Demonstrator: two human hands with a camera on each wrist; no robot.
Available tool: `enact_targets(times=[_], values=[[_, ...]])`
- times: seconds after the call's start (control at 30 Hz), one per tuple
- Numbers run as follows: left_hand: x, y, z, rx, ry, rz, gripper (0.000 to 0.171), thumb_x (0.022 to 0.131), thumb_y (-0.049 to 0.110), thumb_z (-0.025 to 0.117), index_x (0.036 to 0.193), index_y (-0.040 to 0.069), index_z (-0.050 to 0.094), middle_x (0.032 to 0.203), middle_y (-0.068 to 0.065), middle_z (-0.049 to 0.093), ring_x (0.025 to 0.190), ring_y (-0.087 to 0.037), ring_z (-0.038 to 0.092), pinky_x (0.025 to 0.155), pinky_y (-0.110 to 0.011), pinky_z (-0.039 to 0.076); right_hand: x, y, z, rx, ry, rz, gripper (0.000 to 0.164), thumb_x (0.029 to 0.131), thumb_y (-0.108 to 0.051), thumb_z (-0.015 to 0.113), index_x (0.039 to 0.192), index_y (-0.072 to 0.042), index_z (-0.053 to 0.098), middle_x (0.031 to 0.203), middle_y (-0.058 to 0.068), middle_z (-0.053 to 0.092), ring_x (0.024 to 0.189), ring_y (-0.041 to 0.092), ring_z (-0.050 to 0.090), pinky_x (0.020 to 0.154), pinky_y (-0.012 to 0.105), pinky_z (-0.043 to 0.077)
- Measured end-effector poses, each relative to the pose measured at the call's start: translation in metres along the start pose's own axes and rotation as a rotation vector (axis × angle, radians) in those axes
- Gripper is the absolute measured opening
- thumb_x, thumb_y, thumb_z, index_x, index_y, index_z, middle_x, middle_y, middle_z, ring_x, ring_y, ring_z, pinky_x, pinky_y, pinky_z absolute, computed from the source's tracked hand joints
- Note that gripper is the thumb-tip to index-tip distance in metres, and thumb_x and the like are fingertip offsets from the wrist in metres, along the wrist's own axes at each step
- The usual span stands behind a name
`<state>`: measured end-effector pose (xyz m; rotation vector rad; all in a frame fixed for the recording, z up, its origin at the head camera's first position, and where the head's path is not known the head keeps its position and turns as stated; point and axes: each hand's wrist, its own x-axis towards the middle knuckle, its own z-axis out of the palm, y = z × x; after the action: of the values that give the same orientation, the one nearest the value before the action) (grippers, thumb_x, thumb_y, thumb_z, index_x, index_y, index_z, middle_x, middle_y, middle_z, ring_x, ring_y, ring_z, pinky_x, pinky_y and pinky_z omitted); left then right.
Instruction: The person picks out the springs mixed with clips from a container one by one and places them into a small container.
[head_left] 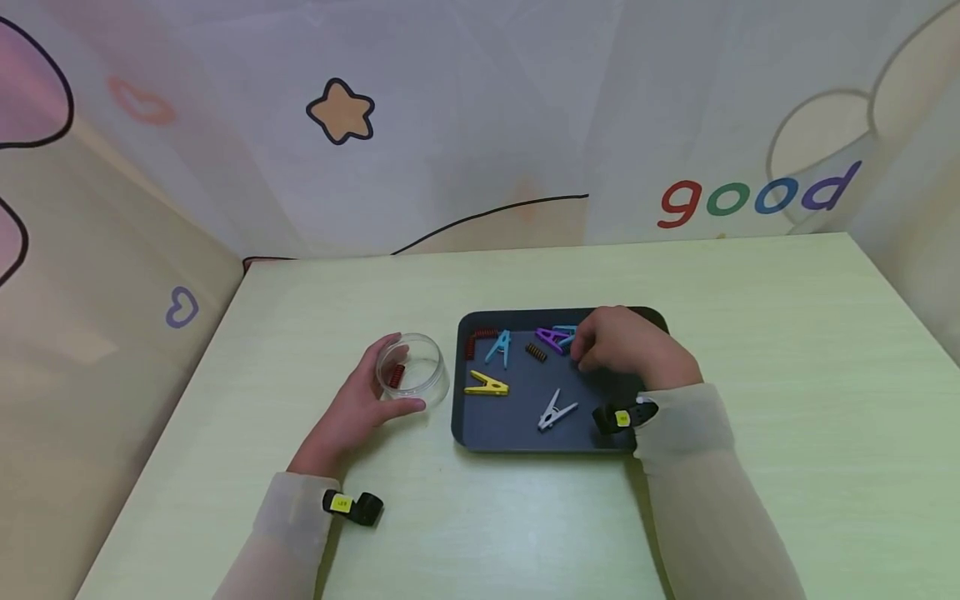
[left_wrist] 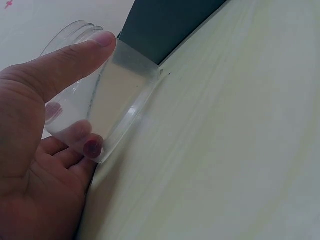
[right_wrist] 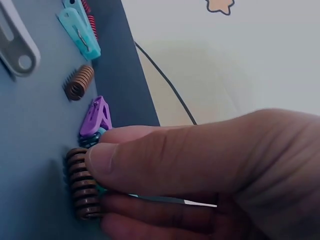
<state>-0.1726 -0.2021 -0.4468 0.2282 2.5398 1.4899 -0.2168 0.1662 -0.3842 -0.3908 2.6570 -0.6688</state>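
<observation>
On the left, my left hand (head_left: 362,404) grips a clear round plastic jar (head_left: 426,371), thumb on one side and fingers on the other. A red spring (head_left: 396,376) lies inside it, its end (left_wrist: 93,148) showing through the wall in the left wrist view. Over the right part of the dark tray (head_left: 517,443), my right hand (head_left: 630,343) pinches a brown coil spring (right_wrist: 82,186) between thumb and fingers. That spring is hidden behind the hand in the head view. Close to these fingertips lies a purple clip (right_wrist: 97,117), with blue clips partly covered.
The tray also holds a blue clip (head_left: 499,345), a yellow clip (head_left: 487,385), a white clip (head_left: 555,413), another brown spring (head_left: 536,352) and red springs (head_left: 486,332) in the far left corner. Pale table surface (head_left: 480,533) surrounds it; a printed cloth (head_left: 480,108) hangs behind.
</observation>
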Motion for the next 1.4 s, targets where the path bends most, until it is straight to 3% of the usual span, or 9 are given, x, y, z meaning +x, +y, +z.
enact_targets(times=[0.2,0.53,0.9,1.4], values=[[0.000,0.001,-0.001,0.003,0.001,-0.004,0.100,0.072,0.038,0.085,0.149,0.039,0.021,0.153,0.002,0.039,0.144,-0.020,0.034,0.120,-0.050,0.024,0.003,-0.007,0.005,-0.014,0.022,0.017,0.007,0.085,-0.009,0.072,0.089,-0.014,0.075,0.101,0.008,0.068,0.088,0.024,0.058,0.076,0.036,0.053],[0.001,0.000,0.000,0.006,0.000,0.001,0.101,0.072,0.039,0.085,0.149,0.037,0.021,0.153,0.002,0.039,0.143,-0.021,0.035,0.120,-0.050,0.024,0.007,-0.021,0.017,-0.048,0.075,0.003,0.007,0.082,-0.002,0.071,0.082,-0.008,0.074,0.089,0.008,0.068,0.077,0.022,0.056,0.061,0.027,0.048],[0.001,0.000,0.000,-0.011,-0.002,0.016,0.101,0.072,0.036,0.085,0.150,0.033,0.021,0.153,0.000,0.040,0.142,-0.022,0.037,0.120,-0.048,0.025,0.002,-0.034,0.019,-0.079,0.070,0.041,0.009,0.083,0.000,0.068,0.082,-0.008,0.072,0.083,0.007,0.066,0.075,0.022,0.056,0.059,0.026,0.046],[0.001,0.002,0.001,-0.006,-0.001,0.005,0.100,0.074,0.033,0.085,0.150,0.033,0.020,0.154,-0.001,0.039,0.144,-0.023,0.035,0.120,-0.049,0.024,0.002,-0.030,0.017,-0.054,0.039,0.011,0.014,0.085,-0.001,0.064,0.090,-0.010,0.074,0.097,0.007,0.068,0.081,0.022,0.057,0.065,0.027,0.049]])
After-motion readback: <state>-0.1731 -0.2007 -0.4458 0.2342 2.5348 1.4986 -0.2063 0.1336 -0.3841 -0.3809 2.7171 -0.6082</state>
